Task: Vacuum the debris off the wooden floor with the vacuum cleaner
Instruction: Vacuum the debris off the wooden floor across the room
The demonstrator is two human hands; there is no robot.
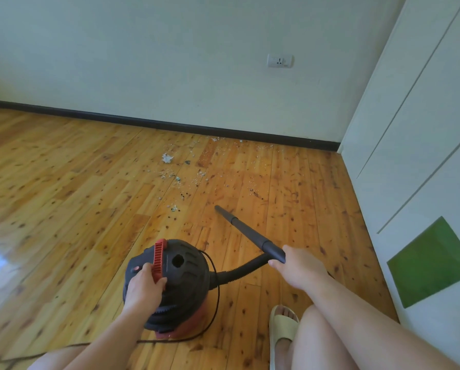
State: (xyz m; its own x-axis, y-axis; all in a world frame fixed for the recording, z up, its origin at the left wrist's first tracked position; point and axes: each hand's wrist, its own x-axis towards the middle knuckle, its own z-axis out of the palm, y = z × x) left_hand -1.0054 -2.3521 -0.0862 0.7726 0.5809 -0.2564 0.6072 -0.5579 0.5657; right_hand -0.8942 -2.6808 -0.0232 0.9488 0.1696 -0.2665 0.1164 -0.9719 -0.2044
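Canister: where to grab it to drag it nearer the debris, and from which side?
The red handle on top, from above. It is a ribbed bar standing off the domed lid of the canister, easy to curl round; the dome offers no hold. The left hand grips its near end; the right hand holds the wand.

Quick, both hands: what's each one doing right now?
Left hand: closed, gripping the red handle on the vacuum cleaner.
Right hand: closed, gripping the black wand.
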